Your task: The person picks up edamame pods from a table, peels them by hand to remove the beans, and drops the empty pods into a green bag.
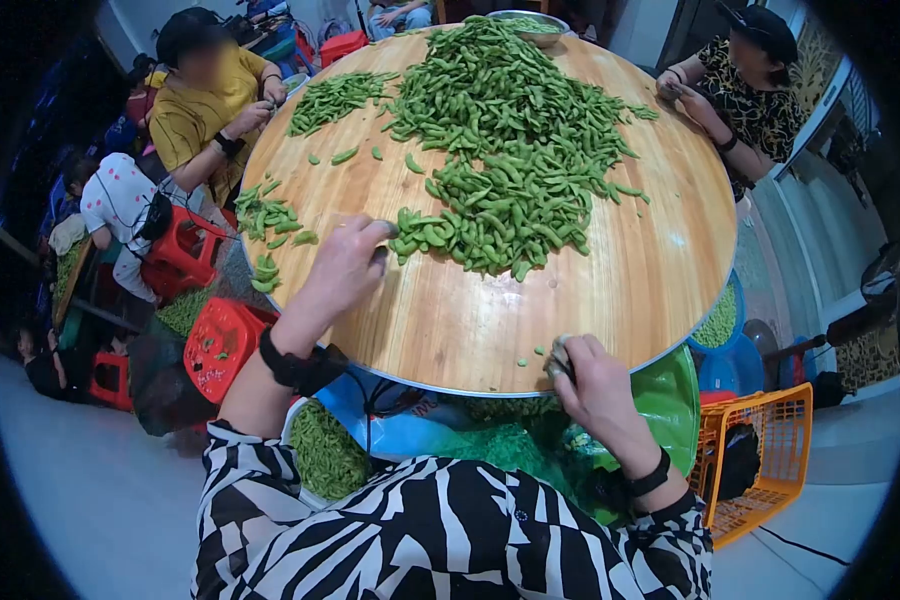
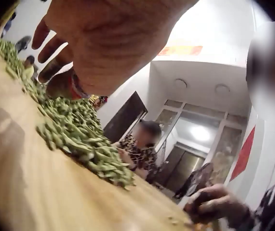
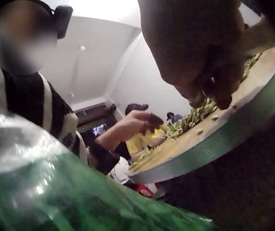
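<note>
My left hand (image 1: pixel 348 265) reaches over the table to the near left edge of a big heap of green soybean pods (image 1: pixel 510 205). Its fingertips are right at the outermost pods. In the left wrist view its fingers (image 2: pixel 55 50) look spread and fairly straight, overlapping the heap. My right hand (image 1: pixel 595 385) is at the table's near rim with fingers curled and dark-stained fingertips. No held thing shows in it, though the palm is hidden. Beside its fingertips lie a small shelled bean (image 1: pixel 522 362) and another bean (image 1: pixel 539 350).
Smaller pod piles lie on the round wooden table (image 1: pixel 660 290), one at its left edge (image 1: pixel 265 215). Two people sit across, hands at the rim. Below are a tub of green pods (image 1: pixel 325 450), a green bag (image 1: pixel 670 400), an orange crate (image 1: pixel 760 460) and a red stool (image 1: pixel 220 345).
</note>
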The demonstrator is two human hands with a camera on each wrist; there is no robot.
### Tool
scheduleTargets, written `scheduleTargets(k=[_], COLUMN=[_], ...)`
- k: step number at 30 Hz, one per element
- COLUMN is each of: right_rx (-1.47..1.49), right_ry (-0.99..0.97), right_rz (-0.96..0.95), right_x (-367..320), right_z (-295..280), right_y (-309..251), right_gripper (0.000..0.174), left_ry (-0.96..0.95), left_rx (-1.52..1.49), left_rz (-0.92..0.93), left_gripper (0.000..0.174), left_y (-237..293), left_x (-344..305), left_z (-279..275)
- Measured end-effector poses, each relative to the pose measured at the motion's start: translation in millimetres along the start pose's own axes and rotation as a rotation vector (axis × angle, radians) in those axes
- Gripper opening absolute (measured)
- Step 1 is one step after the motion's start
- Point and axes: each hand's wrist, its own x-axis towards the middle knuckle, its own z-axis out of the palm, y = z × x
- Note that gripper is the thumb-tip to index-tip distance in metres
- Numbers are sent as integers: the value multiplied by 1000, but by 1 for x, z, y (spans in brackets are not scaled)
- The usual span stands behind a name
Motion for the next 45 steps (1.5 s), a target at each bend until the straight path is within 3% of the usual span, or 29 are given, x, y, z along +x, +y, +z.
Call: scheduleTargets(k=[4,8,10,16,18,19,20,21,23,24,26,32,39,45], right_rx=[-160,-137,-59,141,522,523,676,826,957,1090,1150,1402,1711,1723], right_ry=[-11,-45,-193,-400,-410,-406,-365,-320,-329,-344,-279,-42,-133,-193], right_rz=[-15,-143,-238,-312,-64,-64,89,247,348,444,463,469,588,538], right_x=[17,19,16,-10,-12,-10,-8,-6,-1,0,1,0,0,-3], right_z=[15,28,26,6,-1,-3,-6,-9,-13,-13,-5,5,-1,2], right_y=[-3,-6,-6,-14,-14,-15,-16,-17,-19,-21,-18,-18,-16,-16], right_gripper=[19,18,18,19,22,22,25,28,29,30,31,33,42,50], left_ry=[-107,-145,-217,-94,-31,-65,-99,-104,-83,-94,-114,-242,-334,-336], left_rx=[-220,-238,-71,-78,-50,-324,-601,-604,-1240,-1248,-1442,-1555,-1526,-1527], left_rz=[-109,-127,-108,-148,-133,-327,-518,-512,-582,-581,-555,-526,-465,-417], left_gripper=[21,20,23,22,21,20,19,19,16,16,14,12,14,14], left_y=[16,19,14,8,10,13,17,23,40,52,82,125,129,127], left_x=[24,36,37,24,22,22,22,20,14,11,5,-9,-18,-22], left_z=[14,37,49,47,40,35,31,30,32,33,35,54,65,67])
